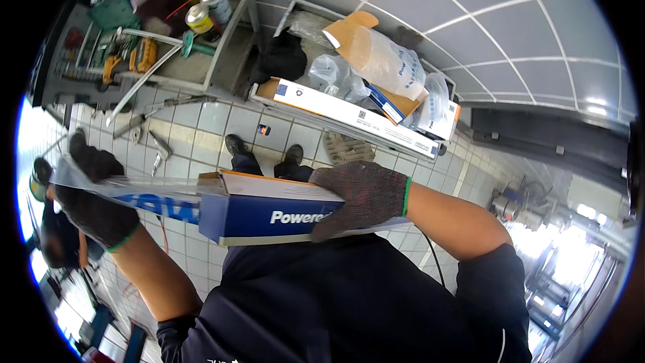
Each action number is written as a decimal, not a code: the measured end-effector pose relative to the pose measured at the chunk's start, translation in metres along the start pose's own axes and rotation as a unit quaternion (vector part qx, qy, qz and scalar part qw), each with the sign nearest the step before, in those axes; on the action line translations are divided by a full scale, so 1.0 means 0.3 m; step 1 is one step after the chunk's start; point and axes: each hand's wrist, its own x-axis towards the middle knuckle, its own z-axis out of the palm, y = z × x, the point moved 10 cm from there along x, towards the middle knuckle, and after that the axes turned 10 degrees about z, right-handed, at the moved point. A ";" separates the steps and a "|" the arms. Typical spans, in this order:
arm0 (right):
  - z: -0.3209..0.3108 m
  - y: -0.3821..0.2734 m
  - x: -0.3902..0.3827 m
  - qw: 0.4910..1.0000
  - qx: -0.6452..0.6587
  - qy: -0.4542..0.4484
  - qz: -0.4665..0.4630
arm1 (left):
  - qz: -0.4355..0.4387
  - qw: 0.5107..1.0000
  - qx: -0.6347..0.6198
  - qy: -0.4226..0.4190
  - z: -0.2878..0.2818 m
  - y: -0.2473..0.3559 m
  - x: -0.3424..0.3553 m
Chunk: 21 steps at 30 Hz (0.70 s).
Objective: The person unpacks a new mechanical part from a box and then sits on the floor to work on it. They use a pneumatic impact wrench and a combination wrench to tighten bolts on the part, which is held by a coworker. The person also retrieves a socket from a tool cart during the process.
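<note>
In the head view, our right hand [366, 195] has its grip closed over the long blue box [269, 208], just off centre toward seven o'clock. At nine o'clock, our left hand [101, 215] has its grip curled on clear plastic [161, 191] that meets the box's end.

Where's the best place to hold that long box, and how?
I'd grip the box across its right part, from the right, as the right hand does: the box is long and lies crosswise, and clear plastic stretches from its left end to the left hand.
</note>
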 end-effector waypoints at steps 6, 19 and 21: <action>0.064 -0.036 0.031 0.997 -0.041 -0.035 -0.060 | 0.039 0.994 -0.049 0.086 -0.177 0.194 -0.002; 0.180 -0.186 0.158 0.999 -0.024 0.004 0.029 | -0.180 0.936 -0.076 0.294 -0.220 -0.467 -0.505; 0.199 -0.217 0.151 0.999 -0.025 0.014 0.033 | -0.118 0.954 0.074 0.265 -0.284 -0.359 -0.451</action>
